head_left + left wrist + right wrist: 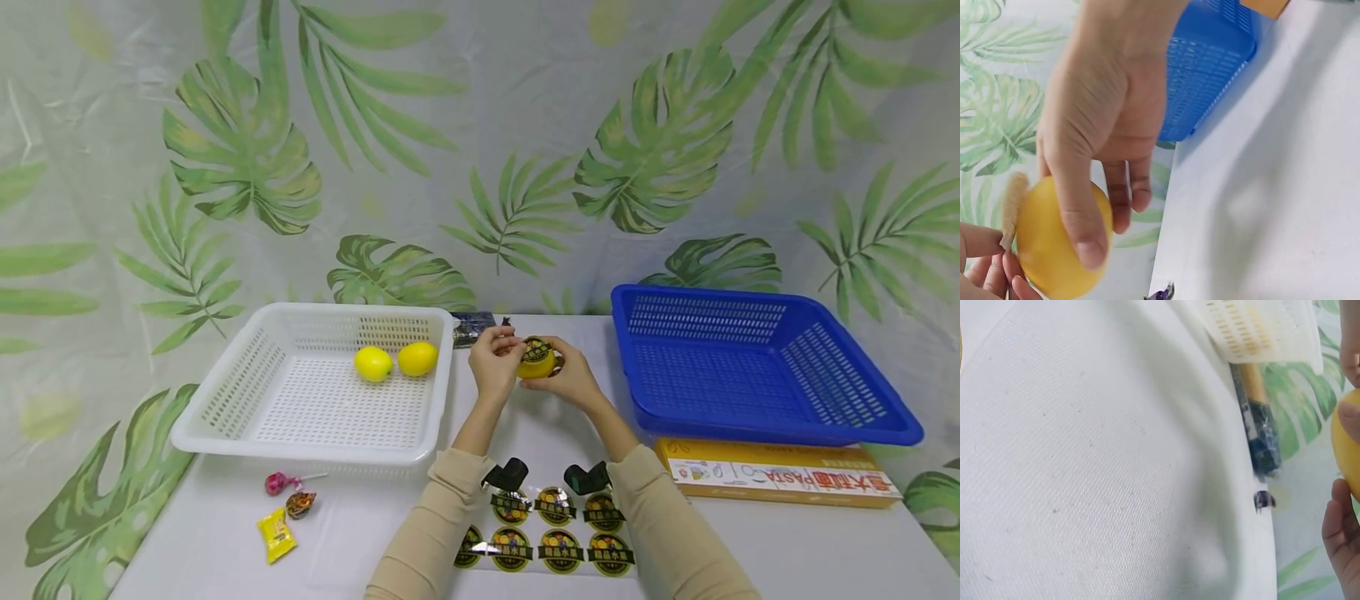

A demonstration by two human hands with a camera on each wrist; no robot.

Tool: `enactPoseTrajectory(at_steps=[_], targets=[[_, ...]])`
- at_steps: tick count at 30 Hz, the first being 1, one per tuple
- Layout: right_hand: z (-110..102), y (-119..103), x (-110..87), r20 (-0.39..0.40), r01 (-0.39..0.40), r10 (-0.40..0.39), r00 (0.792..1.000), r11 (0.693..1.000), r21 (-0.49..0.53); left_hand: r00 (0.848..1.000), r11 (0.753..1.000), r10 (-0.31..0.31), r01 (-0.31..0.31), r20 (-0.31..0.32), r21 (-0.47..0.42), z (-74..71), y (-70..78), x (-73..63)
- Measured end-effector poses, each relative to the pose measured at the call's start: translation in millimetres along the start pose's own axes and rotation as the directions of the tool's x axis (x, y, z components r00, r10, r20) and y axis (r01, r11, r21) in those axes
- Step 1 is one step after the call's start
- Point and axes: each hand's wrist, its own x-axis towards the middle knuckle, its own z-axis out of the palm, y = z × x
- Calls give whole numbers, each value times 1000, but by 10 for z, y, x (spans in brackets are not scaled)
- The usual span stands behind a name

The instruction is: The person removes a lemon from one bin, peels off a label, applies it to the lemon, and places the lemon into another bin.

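In the head view my right hand (572,377) grips a yellow lemon (534,372) above the middle of the table. A round black-and-gold label sticker (537,350) lies against the lemon's upper side. My left hand (497,362) pinches the sticker's edge between thumb and fingers. From the left wrist, the sticker (1014,200) shows edge-on, standing partly away from the lemon (1054,244), whose side is pressed by the right thumb. Only part of the lemon (1344,434) enters the right wrist view.
A white basket (311,455) with two lemons (417,359) stands left. At right, a blue basket (742,429) sits by a pasta box (780,475). A sticker sheet (534,529) lies between the forearms. Wrapped candy (277,535), a lollipop (276,483) and a dark packet (474,327) lie about.
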Motion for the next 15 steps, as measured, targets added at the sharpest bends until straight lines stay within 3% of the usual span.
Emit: enactPoseTrajectory(at_steps=[4, 7, 10, 15], targets=[[24, 69, 16, -36, 35, -35, 999, 999, 2, 997, 996, 73, -75, 24, 48, -25, -35, -12], [56, 217, 55, -83, 56, -58, 995, 998, -32, 994, 990, 88, -95, 65, 104, -49, -57, -15], [86, 362, 99, -134, 73, -80, 988, 995, -62, 990, 974, 26, -56, 139, 220, -70, -81, -7], [104, 368, 97, -181, 143, -167, 969, 980, -140, 961, 885, -112, -19, 254, 465, -87, -88, 15]])
